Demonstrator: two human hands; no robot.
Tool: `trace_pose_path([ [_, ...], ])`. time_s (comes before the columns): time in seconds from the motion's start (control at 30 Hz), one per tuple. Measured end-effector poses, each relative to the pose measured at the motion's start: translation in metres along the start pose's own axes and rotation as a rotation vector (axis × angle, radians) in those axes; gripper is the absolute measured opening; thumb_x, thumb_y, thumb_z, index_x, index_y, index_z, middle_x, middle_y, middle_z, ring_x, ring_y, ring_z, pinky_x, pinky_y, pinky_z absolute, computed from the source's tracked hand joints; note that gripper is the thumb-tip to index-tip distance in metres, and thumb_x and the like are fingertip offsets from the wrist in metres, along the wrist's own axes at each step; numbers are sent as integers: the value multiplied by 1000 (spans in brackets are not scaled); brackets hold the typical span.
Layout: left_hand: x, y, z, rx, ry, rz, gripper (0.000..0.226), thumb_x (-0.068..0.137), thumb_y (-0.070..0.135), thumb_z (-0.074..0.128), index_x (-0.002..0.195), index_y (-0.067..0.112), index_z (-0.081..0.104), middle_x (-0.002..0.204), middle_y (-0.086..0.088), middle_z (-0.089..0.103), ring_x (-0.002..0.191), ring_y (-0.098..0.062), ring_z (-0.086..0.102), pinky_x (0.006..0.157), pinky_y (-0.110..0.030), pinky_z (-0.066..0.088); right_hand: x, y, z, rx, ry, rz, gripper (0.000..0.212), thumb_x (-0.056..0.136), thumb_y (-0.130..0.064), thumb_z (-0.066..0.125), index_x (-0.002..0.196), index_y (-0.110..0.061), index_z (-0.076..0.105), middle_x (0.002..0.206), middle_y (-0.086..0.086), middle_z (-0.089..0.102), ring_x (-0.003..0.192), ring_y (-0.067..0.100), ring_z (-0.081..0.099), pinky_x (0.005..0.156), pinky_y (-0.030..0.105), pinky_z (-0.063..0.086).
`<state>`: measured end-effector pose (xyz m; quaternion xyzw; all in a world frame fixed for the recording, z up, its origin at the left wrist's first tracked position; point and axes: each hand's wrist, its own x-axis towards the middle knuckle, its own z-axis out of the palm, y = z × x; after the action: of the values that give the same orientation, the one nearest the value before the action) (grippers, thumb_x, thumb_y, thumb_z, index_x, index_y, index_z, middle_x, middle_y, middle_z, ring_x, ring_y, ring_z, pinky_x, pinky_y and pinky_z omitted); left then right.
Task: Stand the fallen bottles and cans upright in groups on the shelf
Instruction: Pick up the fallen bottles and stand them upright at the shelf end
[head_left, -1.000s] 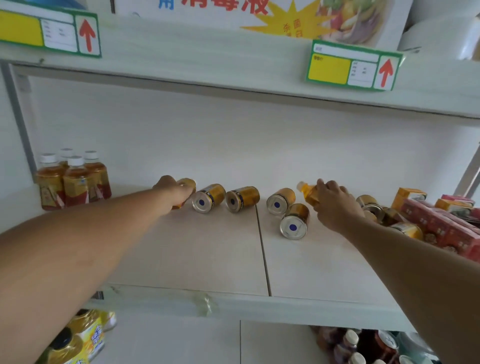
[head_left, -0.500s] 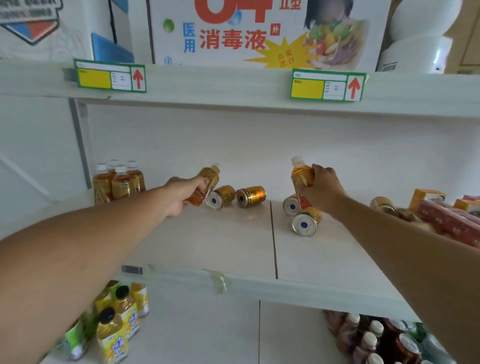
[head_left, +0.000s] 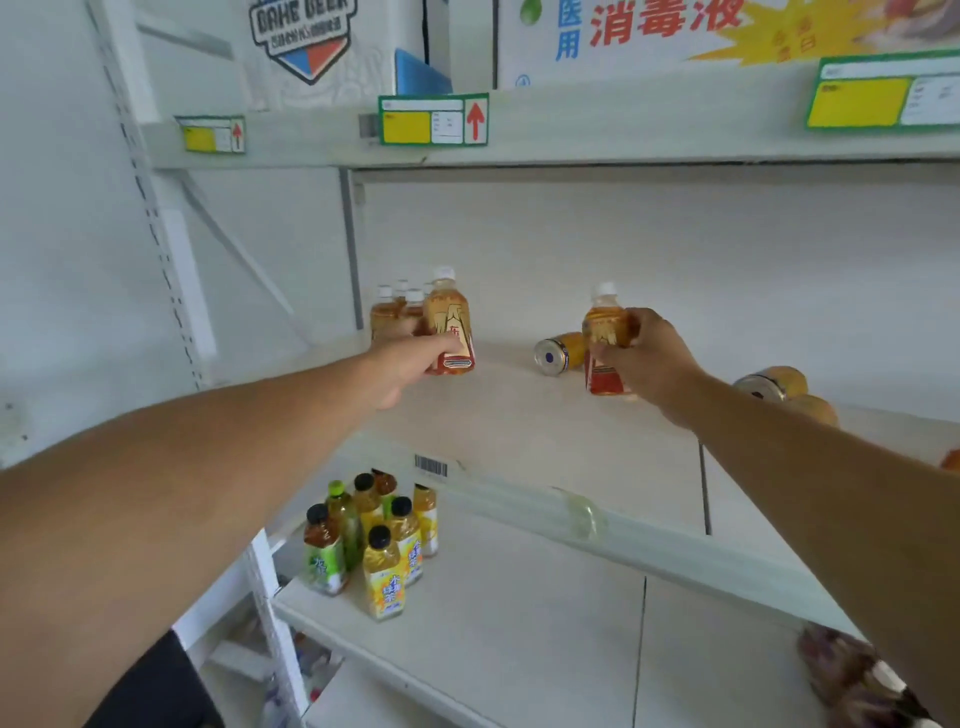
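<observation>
A: White store shelf (head_left: 545, 447), pale back wall, price tags (head_left: 432, 119) on the shelf edge above. What was each hand doing?

B: Left hand (head_left: 410, 358) was wrapped around a tea bottle (head_left: 449, 322), white cap up, roughly upright, just in front of the standing group (head_left: 395, 312) at the shelf's left rear. Couldn't tell whether its base touched the shelf.

A: Right?

B: Right hand (head_left: 644, 358) was closed on a second bottle (head_left: 605, 338), cap up, slight tilt, red label bottom low near the shelf surface. Contact unclear, fingers covered part of it.

A: Cans?

B: One can (head_left: 558, 353) lay on its side just left of the second bottle, silver end with a blue dot facing the camera. Two more cans (head_left: 779, 384) lay tipped to the right, behind the right forearm, partly hidden.

A: Gap between the two bottles?

B: Well apart, bare shelf between them.

A: Anything below?

B: Lower shelf (head_left: 519, 623) had a cluster of upright drinks (head_left: 374, 535), yellow and green labels, dark caps. More bottles at bottom right, blurred.
</observation>
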<state>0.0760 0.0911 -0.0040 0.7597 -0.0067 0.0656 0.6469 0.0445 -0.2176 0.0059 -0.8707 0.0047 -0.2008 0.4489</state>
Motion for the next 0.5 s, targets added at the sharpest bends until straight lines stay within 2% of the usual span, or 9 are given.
trace_pose_path([
  [0.07,2,-1,-30,25,48,35,32,85,13,86,112,25,75,118,-4,80,107,-21,79,100,-41,63,2,-13,22,22,-15,6,63,92,-31,79,147,-21,50,130,3,61,106,21,63,83,41,59],
  [0.13,9,-5,-63,77,47,47,38,85,14,88,120,22,75,116,-2,80,106,-21,79,96,-39,64,5,-27,47,53,-31,17,65,93,-29,80,148,-23,46,125,0,61,101,17,63,82,41,59],
  [0.2,17,-13,-97,131,20,58,43,85,15,90,125,19,73,115,-1,80,104,-18,77,84,-31,62,8,-40,75,67,-48,23,65,92,-27,81,147,-23,47,122,-1,62,106,22,64,85,45,61],
  [0.27,30,-26,-130,162,0,61,53,86,14,91,132,15,66,119,-1,78,104,-17,75,75,-27,57,10,-54,105,77,-56,20,64,91,-26,81,146,-24,49,122,0,62,107,21,64,78,39,59],
  [0.37,51,-46,-172,200,-27,62,60,88,11,89,141,10,60,125,-3,75,113,-20,73,78,-28,56,16,-74,151,106,-58,40,63,93,-23,80,147,-27,47,128,2,58,107,18,61,77,36,59],
  [0.43,67,-58,-193,224,-51,70,60,91,9,86,144,9,59,126,-3,74,115,-20,71,79,-27,54,19,-87,180,101,-16,40,59,94,-22,79,144,-30,48,113,-10,58,91,8,57,63,24,50],
  [0.5,80,-68,-208,226,-77,84,60,92,7,84,146,9,59,130,-3,72,121,-22,68,82,-26,52,21,-97,207,137,7,35,56,94,-21,80,139,-33,50,106,-19,58,86,5,58,55,18,48],
])
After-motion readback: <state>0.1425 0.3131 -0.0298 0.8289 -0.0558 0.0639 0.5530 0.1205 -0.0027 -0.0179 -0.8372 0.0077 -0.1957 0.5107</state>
